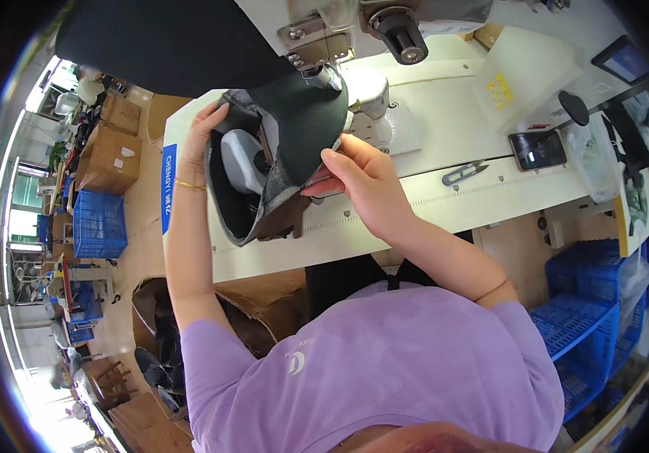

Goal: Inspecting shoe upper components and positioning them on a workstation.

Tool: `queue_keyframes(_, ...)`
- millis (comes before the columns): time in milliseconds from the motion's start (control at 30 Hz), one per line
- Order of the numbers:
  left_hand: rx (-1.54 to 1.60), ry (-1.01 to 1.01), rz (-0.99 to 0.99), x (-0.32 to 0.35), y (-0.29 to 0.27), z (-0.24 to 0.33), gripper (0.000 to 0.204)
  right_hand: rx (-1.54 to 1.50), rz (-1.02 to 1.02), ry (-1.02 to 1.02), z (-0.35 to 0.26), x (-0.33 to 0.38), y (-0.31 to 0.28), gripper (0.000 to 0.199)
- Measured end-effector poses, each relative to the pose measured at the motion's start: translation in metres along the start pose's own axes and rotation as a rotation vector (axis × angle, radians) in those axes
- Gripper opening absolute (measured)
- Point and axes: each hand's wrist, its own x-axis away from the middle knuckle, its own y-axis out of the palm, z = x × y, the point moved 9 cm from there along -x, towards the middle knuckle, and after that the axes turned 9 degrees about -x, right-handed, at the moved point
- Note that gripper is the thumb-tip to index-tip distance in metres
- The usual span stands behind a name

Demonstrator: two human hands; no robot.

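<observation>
Two hands work one piece here, so we note from the biggest thing down

- Bench point(445, 204): long white top, a sewing machine point(369, 45) at its far side, the head overhanging the work. We would keep the piece's weight over the bench rather than hanging off its near edge.
- Shoe upper point(279, 158): black outer, grey lining, curled open like a cup and lifted at the machine's post, just under the needle area. Its top edge sits right at the foot; the lower edge droops toward the bench. We judge the seam line must lie flat at the needle, with no lining folded under.
- Left hand point(205, 132): fingers curled over the far left rim of the upper, gripping it from outside, a thin bracelet at the wrist. Good as the steering hand; we would keep it turning the curve slowly.
- Right hand point(358, 177): thumb and forefinger pinched on the upper's right edge, the other fingers loosely bent. It sits near the needle; we would hold the fingertips clear of the foot.
- Phone point(537, 149): dark screen, lying well to the right.
- Thread snips point(464, 172): on the bench between right hand and phone, within reach for trimming
</observation>
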Motion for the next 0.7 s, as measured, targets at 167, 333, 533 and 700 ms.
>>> queue_keyframes(167,0.029,-0.049,0.06,0.021,0.01,0.028,0.022,0.015,-0.013,-0.006,-0.006,0.001,-0.007,0.023)
queue_keyframes(333,0.031,0.012,0.082,0.032,0.0,0.035,0.024,0.011,0.003,-0.009,-0.007,-0.003,-0.008,0.026)
queue_keyframes(533,-0.016,0.04,0.193,0.045,-0.009,0.041,0.021,0.003,0.034,-0.026,-0.008,-0.003,-0.011,0.024)
queue_keyframes(700,-0.165,0.099,0.377,0.076,-0.011,0.06,0.018,0.057,0.089,-0.008,-0.014,0.011,-0.012,0.023)
